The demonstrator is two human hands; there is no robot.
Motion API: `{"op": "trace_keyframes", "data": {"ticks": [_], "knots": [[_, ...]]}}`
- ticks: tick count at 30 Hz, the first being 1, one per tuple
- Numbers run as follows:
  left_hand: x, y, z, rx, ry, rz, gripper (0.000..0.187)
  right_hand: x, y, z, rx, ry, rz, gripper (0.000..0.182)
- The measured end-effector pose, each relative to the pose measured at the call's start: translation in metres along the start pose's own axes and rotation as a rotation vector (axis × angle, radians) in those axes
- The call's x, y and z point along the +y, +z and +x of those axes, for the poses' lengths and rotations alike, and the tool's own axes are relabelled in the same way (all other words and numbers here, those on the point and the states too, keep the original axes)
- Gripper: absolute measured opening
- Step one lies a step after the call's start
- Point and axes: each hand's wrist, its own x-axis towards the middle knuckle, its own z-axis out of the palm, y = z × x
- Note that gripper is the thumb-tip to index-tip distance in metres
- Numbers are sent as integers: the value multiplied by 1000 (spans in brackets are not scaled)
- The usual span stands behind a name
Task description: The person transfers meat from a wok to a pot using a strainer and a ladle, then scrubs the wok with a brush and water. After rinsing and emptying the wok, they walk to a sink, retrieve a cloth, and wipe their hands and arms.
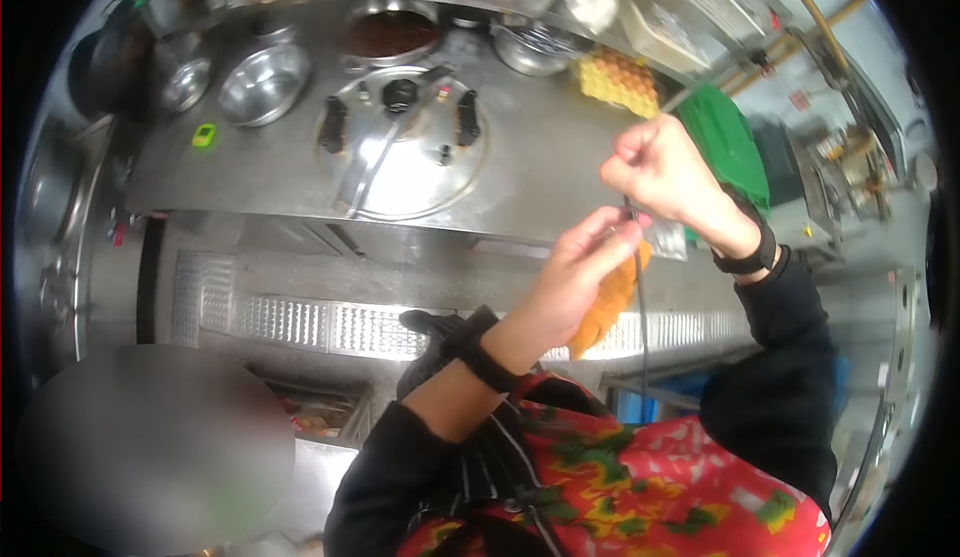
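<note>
A thin dark cord runs down in front of the floral red apron. My left hand pinches it near its upper part, thumb against fingertips. Just above, my right hand is curled into a fist, and the top of the cord goes up to the underside of it. Behind my left fingers and the cord hangs an orange, cloth-like thing, partly covered by the hand. Both wrists wear black bands, below black sleeves.
Ahead is a steel counter with a large round lidded pot, metal bowls, a pan of dark red contents and an egg tray. A green bin stands right. Metal floor plates lie below.
</note>
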Motion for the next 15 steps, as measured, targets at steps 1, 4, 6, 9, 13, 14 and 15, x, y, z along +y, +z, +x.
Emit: {"op": "trace_keyframes", "data": {"ticks": [1,4,6,9,13,14,15], "knots": [[-3,-4,3,36,10,-54,28,9,6,8,54,-150,-159,31],[-1,-14,5,128,24,-212,28,11,18,28,81,-362,-461,26],[-15,-24,14,119,94,-276,30,26,23,38,110,-466,-442,24],[-41,-43,38,249,286,-55,20,79,23,82,173,-467,-449,31],[-26,-74,59,133,508,-34,26,4,24,81,-222,70,122,28],[-15,-80,51,170,539,-28,27,-21,41,64,-223,-277,-298,29],[-6,-85,45,208,559,-33,27,-25,46,74,-210,-288,-333,29]]}}
